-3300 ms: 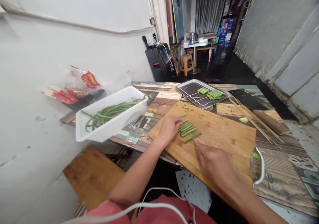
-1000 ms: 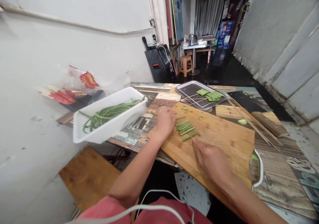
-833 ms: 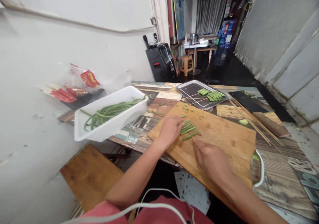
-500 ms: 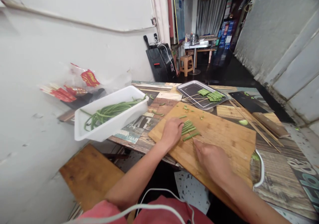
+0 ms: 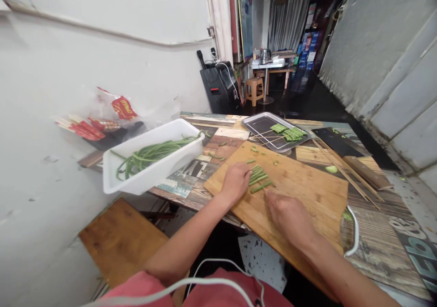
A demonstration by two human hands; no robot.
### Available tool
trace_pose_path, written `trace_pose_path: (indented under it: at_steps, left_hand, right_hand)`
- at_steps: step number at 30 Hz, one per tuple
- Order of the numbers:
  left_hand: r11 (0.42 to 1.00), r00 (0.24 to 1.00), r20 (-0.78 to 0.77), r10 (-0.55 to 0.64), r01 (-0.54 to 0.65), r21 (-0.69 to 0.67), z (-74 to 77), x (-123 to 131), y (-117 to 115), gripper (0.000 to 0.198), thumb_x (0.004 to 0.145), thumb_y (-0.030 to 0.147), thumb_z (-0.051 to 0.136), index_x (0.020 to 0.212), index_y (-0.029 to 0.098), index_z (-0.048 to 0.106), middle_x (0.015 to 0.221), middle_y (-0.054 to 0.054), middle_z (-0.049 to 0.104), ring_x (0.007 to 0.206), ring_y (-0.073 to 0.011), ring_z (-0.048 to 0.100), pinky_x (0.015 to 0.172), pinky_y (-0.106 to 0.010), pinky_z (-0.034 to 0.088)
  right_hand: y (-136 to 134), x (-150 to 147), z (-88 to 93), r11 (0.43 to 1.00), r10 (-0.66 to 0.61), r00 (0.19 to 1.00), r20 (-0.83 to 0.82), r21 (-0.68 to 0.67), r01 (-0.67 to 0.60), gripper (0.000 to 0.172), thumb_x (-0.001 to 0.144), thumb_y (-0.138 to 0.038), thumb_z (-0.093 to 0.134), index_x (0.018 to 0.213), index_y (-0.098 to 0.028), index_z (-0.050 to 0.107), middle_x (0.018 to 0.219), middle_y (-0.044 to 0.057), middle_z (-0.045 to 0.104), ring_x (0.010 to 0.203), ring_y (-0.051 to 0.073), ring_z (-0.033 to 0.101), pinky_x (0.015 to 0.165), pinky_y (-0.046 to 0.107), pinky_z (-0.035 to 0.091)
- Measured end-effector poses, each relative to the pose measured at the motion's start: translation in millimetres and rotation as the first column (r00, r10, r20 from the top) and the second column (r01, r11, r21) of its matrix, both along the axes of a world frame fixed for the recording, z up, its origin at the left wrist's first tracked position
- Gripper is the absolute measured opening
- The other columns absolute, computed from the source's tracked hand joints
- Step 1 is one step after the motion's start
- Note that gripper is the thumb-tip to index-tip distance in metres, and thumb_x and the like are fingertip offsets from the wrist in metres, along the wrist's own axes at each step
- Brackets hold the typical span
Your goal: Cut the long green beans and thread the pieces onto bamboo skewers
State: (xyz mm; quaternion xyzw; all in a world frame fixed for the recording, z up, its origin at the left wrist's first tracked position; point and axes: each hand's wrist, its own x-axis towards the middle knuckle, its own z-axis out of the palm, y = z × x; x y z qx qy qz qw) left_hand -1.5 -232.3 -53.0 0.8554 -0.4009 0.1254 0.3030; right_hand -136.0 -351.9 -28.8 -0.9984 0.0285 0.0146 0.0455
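Observation:
On the wooden cutting board [image 5: 310, 179], several cut green bean pieces [image 5: 258, 176] lie side by side in a row. My left hand [image 5: 236, 181] is closed at their left ends, pressing them together. Just to the right and nearer to me, my right hand [image 5: 290, 213] pinches a thin bamboo skewer [image 5: 265, 190], mostly hidden by the fingers. Its visible bit points toward the nearest bean pieces. Small bean scraps [image 5: 254, 149] are scattered at the board's far corner.
At left stands a white plastic bin [image 5: 164, 174] of long green beans [image 5: 146, 156]. Beyond the board, a metal tray [image 5: 259, 125] holds skewered beans [image 5: 294, 134]. Loose skewers [image 5: 344, 172] and a dark-bladed cleaver [image 5: 337, 142] lie at right. A bag of red-wrapped sticks [image 5: 85, 129] sits by the wall.
Both hands keep nearly the same place at the bean pieces. The whole view has shifted slightly; nothing else has visibly moved.

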Motion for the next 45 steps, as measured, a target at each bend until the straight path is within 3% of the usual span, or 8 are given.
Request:
trace_pose_path:
  at_steps: [4, 8, 12, 18, 24, 34, 40, 45]
  left_hand:
    - [1.0, 0.995, 0.101, 0.019, -0.017, -0.025, 1.5, -23, -2, 0.02, 0.087, 0.018, 0.051, 0.078, 0.016, 0.068, 0.083, -0.007, 0.064, 0.082, -0.0192, 0.054, 0.078, -0.033, 0.043]
    - [1.0, 0.998, 0.055, 0.006, -0.007, 0.021, -0.9, -33, -6, 0.02, 0.088, 0.017, 0.052, 0.076, 0.015, 0.067, 0.078, -0.006, 0.064, 0.079, -0.0187, 0.053, 0.077, -0.034, 0.044]
    - [0.996, 0.997, 0.021, 0.073, -0.074, 0.044, -2.0, -31, -8, 0.015, 0.086, 0.018, 0.054, 0.08, 0.015, 0.068, 0.08, -0.007, 0.064, 0.081, -0.0195, 0.054, 0.079, -0.034, 0.044]
    - [0.976, 0.995, -0.034, 0.095, -0.086, 0.199, 6.9, -32, -11, 0.013, 0.084, 0.014, 0.055, 0.081, 0.014, 0.067, 0.082, -0.007, 0.064, 0.082, -0.0206, 0.054, 0.079, -0.033, 0.044]
    - [0.948, 0.984, 0.004, 0.181, -0.175, 0.268, 10.6, -38, -14, 0.017, 0.086, 0.014, 0.05, 0.082, 0.013, 0.066, 0.084, -0.009, 0.065, 0.085, -0.0221, 0.055, 0.081, -0.034, 0.043]
    - [0.957, 0.972, -0.116, 0.205, -0.175, 0.23, 15.8, -40, -19, 0.018, 0.082, 0.008, 0.049, 0.076, 0.014, 0.065, 0.081, -0.008, 0.066, 0.08, -0.02, 0.057, 0.077, -0.031, 0.044]
    - [0.97, 0.974, -0.109, 0.199, -0.18, 0.161, 16.5, -31, -16, 0.017, 0.083, 0.011, 0.051, 0.075, 0.015, 0.065, 0.081, -0.006, 0.066, 0.082, -0.0185, 0.058, 0.078, -0.03, 0.044]
    - [0.944, 0.969, -0.093, 0.23, -0.199, 0.261, 21.7, -24, -18, 0.014, 0.081, 0.01, 0.053, 0.078, 0.013, 0.067, 0.084, -0.009, 0.065, 0.084, -0.02, 0.057, 0.082, -0.032, 0.044]
  right_hand:
    - [2, 0, 0.1, 0.999, -0.015, 1.0, 0.009, -0.043, 0.015, 0.028, 0.093, -0.015, 0.035, 0.102, -0.016, 0.062, 0.077, 0.005, 0.07, 0.07, 0.02, 0.067, 0.055, 0.027, 0.037]
    - [4, 0, 0.2, 0.996, -0.011, 1.0, 0.012, -0.087, 0.012, 0.028, 0.091, -0.014, 0.038, 0.105, -0.016, 0.062, 0.078, 0.005, 0.07, 0.069, 0.021, 0.067, 0.053, 0.027, 0.037]
    - [4, -2, -2.3, 0.992, 0.009, 1.0, 0.025, -0.129, -0.006, 0.029, 0.088, -0.012, 0.043, 0.111, -0.015, 0.06, 0.073, 0.005, 0.069, 0.064, 0.021, 0.066, 0.049, 0.027, 0.036]
    - [7, -2, -0.9, 0.993, 0.005, 0.999, 0.034, -0.122, -0.001, 0.029, 0.084, -0.009, 0.047, 0.11, -0.013, 0.061, 0.072, 0.006, 0.069, 0.063, 0.022, 0.067, 0.049, 0.028, 0.038]
    - [7, -1, -0.9, 0.994, 0.021, 0.998, 0.058, -0.11, -0.015, 0.032, 0.085, -0.009, 0.046, 0.113, -0.013, 0.06, 0.074, 0.007, 0.069, 0.064, 0.022, 0.067, 0.05, 0.029, 0.04]
    - [7, 2, 1.8, 0.996, 0.023, 0.999, 0.029, -0.087, -0.021, 0.03, 0.083, -0.006, 0.044, 0.106, -0.01, 0.063, 0.074, 0.009, 0.07, 0.067, 0.024, 0.068, 0.053, 0.029, 0.043]
    - [7, 2, 3.5, 0.994, 0.017, 1.0, 0.006, -0.108, -0.017, 0.033, 0.085, -0.007, 0.041, 0.113, -0.01, 0.059, 0.075, 0.011, 0.07, 0.069, 0.023, 0.068, 0.055, 0.028, 0.045]
    - [8, 2, 2.0, 0.993, 0.017, 1.0, 0.01, -0.113, -0.016, 0.035, 0.086, -0.007, 0.04, 0.115, -0.01, 0.059, 0.074, 0.01, 0.069, 0.067, 0.023, 0.067, 0.053, 0.028, 0.046]
